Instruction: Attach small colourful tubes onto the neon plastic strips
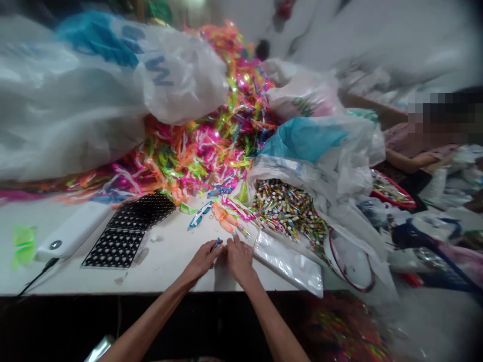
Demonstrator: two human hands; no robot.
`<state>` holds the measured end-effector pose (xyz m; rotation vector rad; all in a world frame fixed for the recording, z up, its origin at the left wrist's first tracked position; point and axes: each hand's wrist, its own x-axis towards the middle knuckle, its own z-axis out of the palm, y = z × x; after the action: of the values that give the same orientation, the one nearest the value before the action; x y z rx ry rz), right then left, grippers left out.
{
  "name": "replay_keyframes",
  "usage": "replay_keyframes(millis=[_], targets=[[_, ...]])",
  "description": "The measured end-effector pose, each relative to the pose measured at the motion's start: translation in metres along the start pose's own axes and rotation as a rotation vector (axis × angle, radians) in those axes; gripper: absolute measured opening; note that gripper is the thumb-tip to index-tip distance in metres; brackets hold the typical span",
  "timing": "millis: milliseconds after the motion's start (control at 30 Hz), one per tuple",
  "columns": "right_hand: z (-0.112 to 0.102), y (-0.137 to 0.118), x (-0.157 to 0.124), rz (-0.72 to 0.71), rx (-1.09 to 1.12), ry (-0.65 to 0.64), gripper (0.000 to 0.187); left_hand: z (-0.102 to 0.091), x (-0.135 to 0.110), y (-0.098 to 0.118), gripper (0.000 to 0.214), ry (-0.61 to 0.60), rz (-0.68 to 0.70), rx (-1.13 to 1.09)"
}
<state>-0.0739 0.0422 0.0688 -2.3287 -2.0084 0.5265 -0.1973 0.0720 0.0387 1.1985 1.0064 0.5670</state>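
Note:
Near the front edge of the white table (169, 261), my left hand (204, 257) is closed in a pinch on a small blue piece (216, 244), whose exact kind I cannot make out. Close beside it is my right hand (240, 259), its fingers bent down at the tabletop; what they hold, if anything, is hidden. Just beyond the hands lie a blue plastic piece shaped like toy glasses (200, 215) and orange plastic pieces (225, 217). A stack of clear plastic bags (289, 261) lies right of my right hand.
A heap of bright plastic pieces (204, 151) covers the back, between big white sacks (181, 70). An open bag holds many small multicoloured cylinders (283, 206). Left are dotted black sheets (113, 248) and a corded white device (77, 229). Another person's arm (409, 161) shows far right.

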Motion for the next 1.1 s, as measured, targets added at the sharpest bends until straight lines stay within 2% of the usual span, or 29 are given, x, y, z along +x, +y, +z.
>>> replay_keyframes(millis=[167,233,300,367,400,467,633,833,1000,1100], targets=[[-0.014,0.008,0.023,-0.001,0.377,-0.03,0.009,-0.014,-0.01,0.006,0.041,0.035,0.005,-0.017],[-0.018,0.016,0.024,-0.008,0.481,-0.06,0.016,-0.018,-0.015,0.008,0.037,-0.008,0.005,-0.035],[-0.021,0.019,0.02,-0.014,0.781,-0.085,0.02,-0.018,-0.02,0.011,0.036,-0.076,-0.008,-0.101],[-0.025,0.019,0.013,0.013,1.208,-0.107,0.017,-0.014,-0.024,0.016,0.036,-0.153,-0.03,-0.167],[-0.027,0.018,0.009,0.04,1.405,-0.116,0.022,-0.012,-0.025,0.019,0.036,-0.185,-0.04,-0.192],[-0.031,0.014,0.002,0.088,1.616,-0.142,0.031,-0.009,-0.027,0.024,0.036,-0.227,-0.033,-0.204],[-0.038,0.01,-0.004,0.116,1.678,-0.184,0.024,-0.011,-0.032,0.034,0.029,-0.26,-0.005,-0.13],[-0.039,0.011,-0.003,0.054,1.624,-0.242,0.024,-0.016,-0.037,0.045,0.026,-0.297,-0.019,-0.138],[-0.037,0.013,-0.005,0.016,1.506,-0.249,0.023,-0.018,-0.037,0.04,0.041,-0.332,-0.034,-0.054],[-0.032,0.016,-0.008,0.013,1.437,-0.216,0.024,-0.018,-0.033,0.032,0.047,-0.332,0.008,0.008]])
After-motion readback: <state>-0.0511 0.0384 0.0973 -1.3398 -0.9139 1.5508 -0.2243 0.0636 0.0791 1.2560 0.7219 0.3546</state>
